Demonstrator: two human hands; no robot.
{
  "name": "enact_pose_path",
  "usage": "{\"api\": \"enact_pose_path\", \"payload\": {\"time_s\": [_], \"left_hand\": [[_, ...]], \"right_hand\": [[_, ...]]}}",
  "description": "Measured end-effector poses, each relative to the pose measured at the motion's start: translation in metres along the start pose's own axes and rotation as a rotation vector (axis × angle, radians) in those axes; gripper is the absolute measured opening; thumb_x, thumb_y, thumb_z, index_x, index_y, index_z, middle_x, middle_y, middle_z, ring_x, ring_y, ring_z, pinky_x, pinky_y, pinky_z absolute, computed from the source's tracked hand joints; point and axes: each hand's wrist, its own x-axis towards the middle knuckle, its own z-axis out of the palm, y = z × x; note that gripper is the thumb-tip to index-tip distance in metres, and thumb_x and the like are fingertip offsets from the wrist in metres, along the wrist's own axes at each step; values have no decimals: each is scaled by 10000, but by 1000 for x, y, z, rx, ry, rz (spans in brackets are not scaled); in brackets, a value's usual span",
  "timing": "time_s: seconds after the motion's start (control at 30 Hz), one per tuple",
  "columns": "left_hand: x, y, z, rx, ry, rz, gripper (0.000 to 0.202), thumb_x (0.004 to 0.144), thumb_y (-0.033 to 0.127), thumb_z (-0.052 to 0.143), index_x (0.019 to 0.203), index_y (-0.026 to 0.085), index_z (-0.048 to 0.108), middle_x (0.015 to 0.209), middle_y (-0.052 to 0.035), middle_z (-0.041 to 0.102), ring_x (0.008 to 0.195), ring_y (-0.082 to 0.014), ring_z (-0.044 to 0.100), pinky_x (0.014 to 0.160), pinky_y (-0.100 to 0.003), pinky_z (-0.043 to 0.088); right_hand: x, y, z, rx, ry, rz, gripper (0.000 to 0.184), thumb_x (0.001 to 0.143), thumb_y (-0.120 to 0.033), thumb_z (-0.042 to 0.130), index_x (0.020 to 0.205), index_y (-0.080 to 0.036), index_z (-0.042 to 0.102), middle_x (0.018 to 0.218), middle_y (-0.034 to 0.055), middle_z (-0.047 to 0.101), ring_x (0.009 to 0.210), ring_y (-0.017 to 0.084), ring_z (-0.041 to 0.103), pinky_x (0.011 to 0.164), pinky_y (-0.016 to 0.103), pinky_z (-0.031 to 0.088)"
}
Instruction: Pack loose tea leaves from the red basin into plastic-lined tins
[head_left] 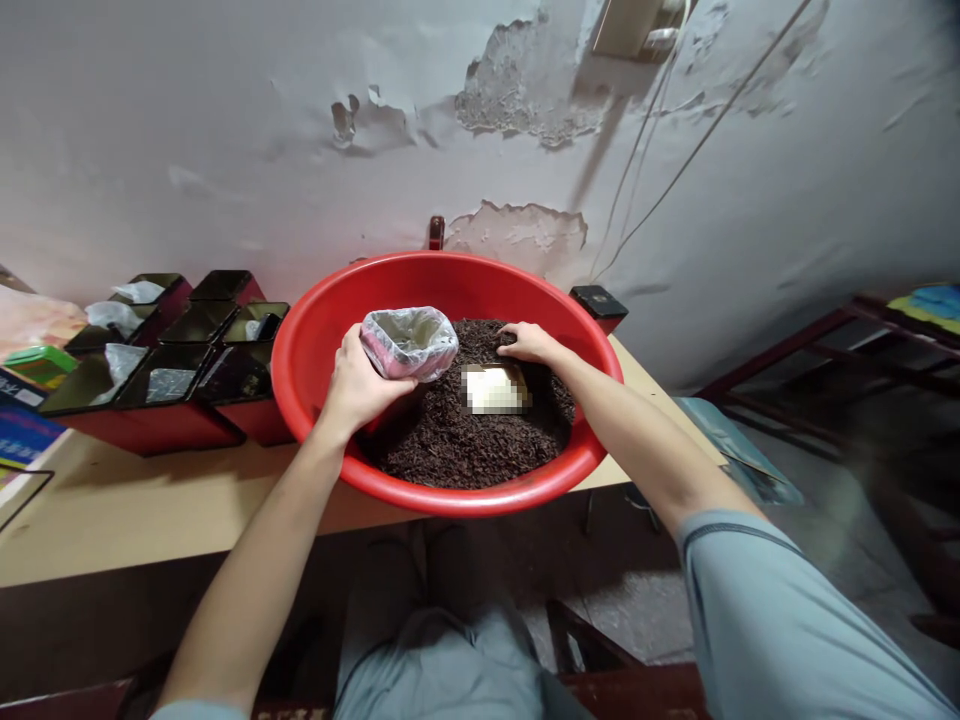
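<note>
- Left hand (361,385) wraps a plastic-lined container (415,352), open end up, over the left of the red basin (465,502); its long axis is unclear
- Right hand (529,342), right of the container, curls at dark loose leaves (457,440); whether it pinches any, I cannot tell
- Pale table (202,510); peeling wall (247,140) behind

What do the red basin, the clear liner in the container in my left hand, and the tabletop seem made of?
Red basin: probably plastic with a glossy finish, given its smooth, shiny rim. Clear liner: likely thin plastic film, judging by its shiny wrinkles. Tabletop: perhaps wood or laminate; its pale, smooth surface leaves that open.
</note>
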Motion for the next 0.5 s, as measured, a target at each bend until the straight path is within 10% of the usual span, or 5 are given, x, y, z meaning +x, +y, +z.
{"api": "enact_pose_path", "payload": {"time_s": [0.27,0.5], "left_hand": [[-1,5,-3,-4,-16,5,1015,505,242,979,1385,200,476,1444,-187,616,1413,-434,569,1195,-593,462],[-2,11,-5,-15,-41,8,962,499,209,964,1344,204,504,1419,-157,633,1394,-402,590,1189,-551,474]], "right_hand": [[-6,-22,-17,225,174,-73,428,791,-231,713,1208,-206,808,1161,52,815,1115,235,738,1048,335,562],[-28,-109,-60,668,297,-468,405,697,-236,727,1092,-213,810,1053,35,790,957,251,726,928,398,599]]}}
